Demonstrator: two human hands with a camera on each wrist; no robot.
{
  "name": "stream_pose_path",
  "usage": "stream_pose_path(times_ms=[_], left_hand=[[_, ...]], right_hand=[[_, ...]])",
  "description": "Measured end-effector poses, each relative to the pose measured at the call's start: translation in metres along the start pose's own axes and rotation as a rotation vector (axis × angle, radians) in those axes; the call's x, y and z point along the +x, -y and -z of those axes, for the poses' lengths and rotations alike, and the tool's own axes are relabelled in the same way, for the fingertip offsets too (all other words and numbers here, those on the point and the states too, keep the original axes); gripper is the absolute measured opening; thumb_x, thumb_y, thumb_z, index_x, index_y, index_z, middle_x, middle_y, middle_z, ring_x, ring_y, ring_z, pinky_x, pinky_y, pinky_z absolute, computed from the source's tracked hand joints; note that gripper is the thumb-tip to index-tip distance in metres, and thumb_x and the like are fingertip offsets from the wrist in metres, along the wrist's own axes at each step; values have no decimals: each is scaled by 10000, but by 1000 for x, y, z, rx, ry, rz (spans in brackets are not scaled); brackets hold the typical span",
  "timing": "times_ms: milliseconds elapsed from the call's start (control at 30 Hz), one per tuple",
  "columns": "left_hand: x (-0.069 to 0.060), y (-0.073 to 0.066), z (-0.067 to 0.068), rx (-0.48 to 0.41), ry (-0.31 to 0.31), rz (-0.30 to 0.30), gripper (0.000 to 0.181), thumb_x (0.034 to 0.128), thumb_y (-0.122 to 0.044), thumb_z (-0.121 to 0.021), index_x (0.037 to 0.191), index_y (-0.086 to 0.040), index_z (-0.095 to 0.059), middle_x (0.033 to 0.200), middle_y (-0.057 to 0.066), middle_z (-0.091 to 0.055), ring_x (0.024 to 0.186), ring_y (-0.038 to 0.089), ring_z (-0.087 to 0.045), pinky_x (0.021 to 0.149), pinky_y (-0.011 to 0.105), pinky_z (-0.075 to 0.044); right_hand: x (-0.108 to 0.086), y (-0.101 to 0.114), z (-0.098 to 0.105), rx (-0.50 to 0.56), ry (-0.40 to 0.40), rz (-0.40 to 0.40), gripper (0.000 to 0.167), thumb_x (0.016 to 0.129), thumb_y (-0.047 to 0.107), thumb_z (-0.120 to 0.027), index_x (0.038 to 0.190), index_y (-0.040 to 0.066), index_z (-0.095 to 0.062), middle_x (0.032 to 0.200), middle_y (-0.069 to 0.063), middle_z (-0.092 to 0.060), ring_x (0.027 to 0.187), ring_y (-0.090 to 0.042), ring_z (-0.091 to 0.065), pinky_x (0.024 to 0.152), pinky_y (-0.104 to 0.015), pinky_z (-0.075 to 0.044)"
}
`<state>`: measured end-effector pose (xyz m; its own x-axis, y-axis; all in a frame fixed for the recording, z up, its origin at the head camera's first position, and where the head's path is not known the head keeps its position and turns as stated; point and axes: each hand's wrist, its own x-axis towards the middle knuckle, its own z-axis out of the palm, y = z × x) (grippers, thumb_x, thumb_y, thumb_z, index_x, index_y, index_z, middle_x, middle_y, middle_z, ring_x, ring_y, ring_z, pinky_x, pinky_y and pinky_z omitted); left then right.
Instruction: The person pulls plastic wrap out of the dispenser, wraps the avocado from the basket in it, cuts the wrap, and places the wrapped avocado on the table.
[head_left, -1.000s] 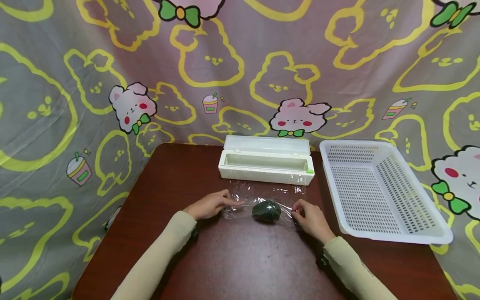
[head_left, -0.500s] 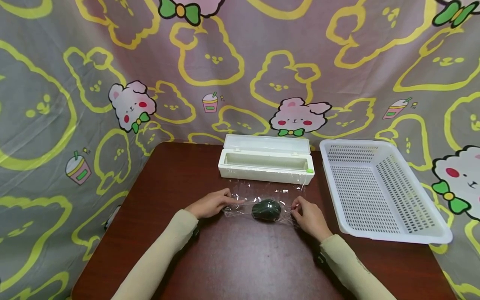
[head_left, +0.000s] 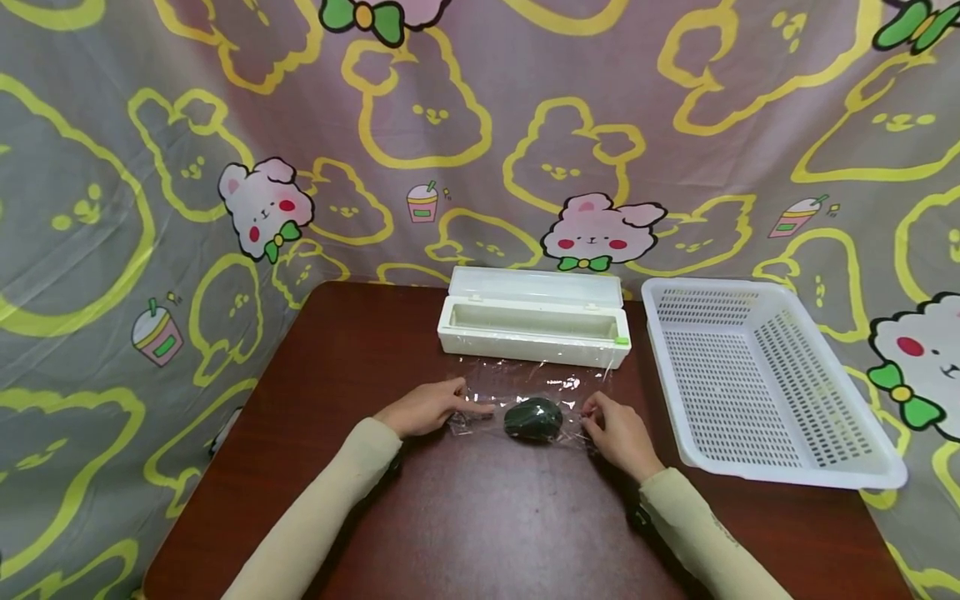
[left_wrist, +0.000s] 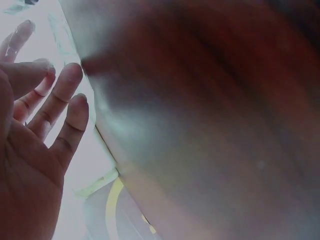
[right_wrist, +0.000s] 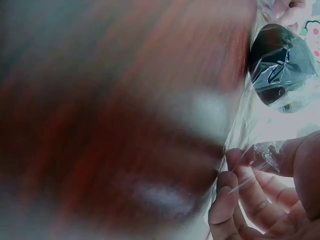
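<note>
A dark green avocado [head_left: 533, 419] lies on the table under clear plastic wrap [head_left: 517, 385]. The wrap runs back to a white film dispenser box [head_left: 534, 344] with its lid raised. My left hand [head_left: 427, 407] is at the avocado's left, index finger stretched along the film towards it. In the left wrist view its other fingers [left_wrist: 66, 82] are loosely bent. At the avocado's right, my right hand [head_left: 618, 433] pinches the film between thumb and forefinger. The right wrist view shows film crumpled at the thumb and glossy over the avocado [right_wrist: 282, 67].
To the right stands a white perforated plastic basket [head_left: 678, 400]. A green slider [head_left: 622, 341] sits at the box's right front corner. Behind the brown table [head_left: 480, 517] hangs a patterned curtain [head_left: 480, 125].
My left hand has shifted slightly right, its index finger nearer the avocado. The right hand keeps its pinch on the wrap, almost in place. The film's glints have changed.
</note>
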<state>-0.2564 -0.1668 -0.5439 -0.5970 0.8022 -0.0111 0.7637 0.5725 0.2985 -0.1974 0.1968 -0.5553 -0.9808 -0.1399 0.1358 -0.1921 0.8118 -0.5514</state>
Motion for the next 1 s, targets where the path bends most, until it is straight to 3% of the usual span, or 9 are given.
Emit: stream_pose_path(times_ms=[100, 200, 300, 367, 433, 600, 833, 1000], left_hand=[[2, 0, 0, 36, -3, -12, 773, 945, 154, -455, 1445, -419, -597, 903, -37, -393, 720, 91, -272, 621, 195, -263], [3, 0, 0, 47, -11, -25, 776, 926, 163, -474, 1434, -408, -613, 887, -37, -376, 712, 91, -263, 615, 195, -259], [3, 0, 0, 52, -24, -32, 783, 913, 175, -499, 1432, -399, -619, 885, -43, -389, 699, 86, -276, 609, 191, -271], [3, 0, 1, 46, -25, -28, 777, 921, 173, -501, 1437, -396, -615, 887, -39, -399, 695, 88, -282, 612, 195, -276], [3, 0, 0, 28, -19, -21, 757, 939, 164, -497, 1442, -391, -611, 897, -32, -417, 700, 90, -297, 620, 199, -286], [1, 1, -2, -27, -11, 11, 710, 974, 128, -505, 1455, -386, -598, 963, -41, -487, 749, 74, -401, 656, 193, -367], [0, 3, -2, -24, -18, 37, 703, 968, 117, -505, 1461, -376, -596, 956, -33, -480, 762, 106, -418, 678, 220, -390], [2, -9, 2, 48, -129, 82, 525, 1013, -23, -577, 1463, -290, -612, 1098, -12, -597, 932, 140, -548, 824, 309, -487]], right_hand=[[-1, 4, -2, -29, -83, 81, 215, 869, 10, -737, 1069, 64, -682, 929, -64, -688, 800, -240, -631, 710, -441, -526], [-3, 16, -3, -40, -152, 310, 543, 770, -166, -665, 1266, 55, -672, 1223, -135, -651, 1065, -316, -634, 867, -493, -566], [-5, 31, -6, -73, -103, 590, 791, 719, -215, -607, 1446, 97, -594, 1467, -155, -558, 1299, -385, -559, 1031, -546, -523], [-7, 38, -9, -102, -37, 701, 788, 738, -155, -635, 1475, 118, -576, 1504, -150, -545, 1351, -396, -536, 1064, -563, -502], [-9, 42, -13, -131, -8, 719, 706, 794, -64, -679, 1471, 109, -580, 1500, -138, -556, 1365, -395, -533, 1087, -564, -486], [-10, 41, -16, -96, -9, 630, 556, 888, 107, -783, 1421, 108, -627, 1483, -114, -570, 1381, -354, -528, 1107, -536, -481], [-6, 37, -16, -59, -15, 599, 551, 847, 93, -848, 1363, 193, -683, 1445, -143, -582, 1311, -323, -575, 1050, -509, -530], [-3, 35, -16, -39, -24, 614, 585, 807, 23, -867, 1342, 189, -697, 1403, -143, -611, 1253, -325, -613, 1018, -500, -550]])
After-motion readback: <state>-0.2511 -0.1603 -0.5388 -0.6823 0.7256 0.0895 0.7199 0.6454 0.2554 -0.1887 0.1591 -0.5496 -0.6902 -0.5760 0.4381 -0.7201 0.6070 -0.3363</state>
